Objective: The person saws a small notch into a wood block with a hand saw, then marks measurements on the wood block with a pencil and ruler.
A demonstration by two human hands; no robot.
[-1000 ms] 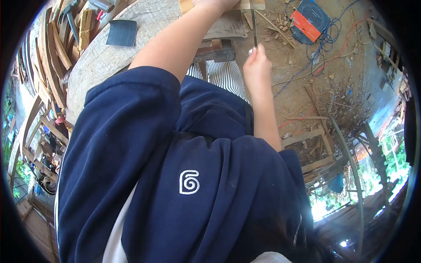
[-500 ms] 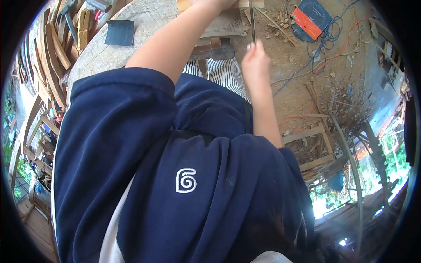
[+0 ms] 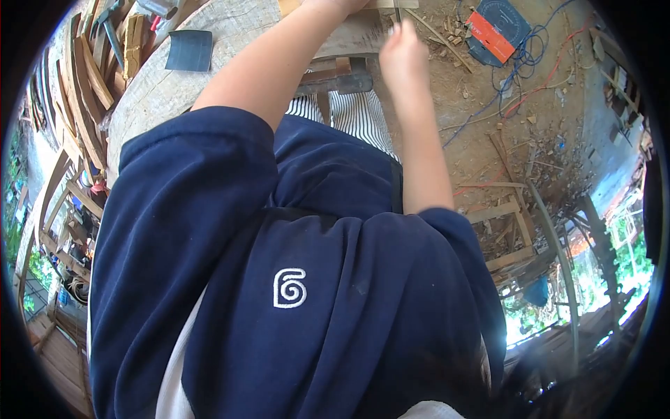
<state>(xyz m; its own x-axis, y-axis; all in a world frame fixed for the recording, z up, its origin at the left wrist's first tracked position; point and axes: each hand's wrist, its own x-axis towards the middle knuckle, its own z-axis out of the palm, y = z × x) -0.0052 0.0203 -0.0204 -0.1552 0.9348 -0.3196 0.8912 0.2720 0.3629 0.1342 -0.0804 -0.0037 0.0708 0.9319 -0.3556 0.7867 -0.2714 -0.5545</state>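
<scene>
- Thin metal blade [image 3: 396,12]: a narrow dark strip, upright at the top edge of the view, just beyond the weathered plank [image 3: 349,43]; most of it is cut off by the frame, so its kind cannot be told for certain.
- Right hand [image 3: 403,52]: fingers bunched and pinching the lower end of the blade, at the plank's right end.
- Left hand [image 3: 340,5]: barely in view at the top edge, resting on the plank's far side; whether it is spread or gripping cannot be told.
- Step in hand (judged): working the blade against wood held on the plank, the left arm steadying the piece.
- Next move (judged): calls for a straight, controlled stroke along the blade's line, with the plank kept from shifting.
- Surface: the plank lies over a dark bracket [image 3: 335,82] and against a large pale log [image 3: 160,91] to its left; a dark square sheet [image 3: 190,50] lies on the log.
- Room: open-air workshop. Right of the plank, a dirt floor [image 3: 474,119] strewn with chips and offcuts, a blue tangled cable [image 3: 520,59] and a dark case with an orange label [image 3: 497,29]. Left of the log, stacked curved timber [image 3: 84,84].
</scene>
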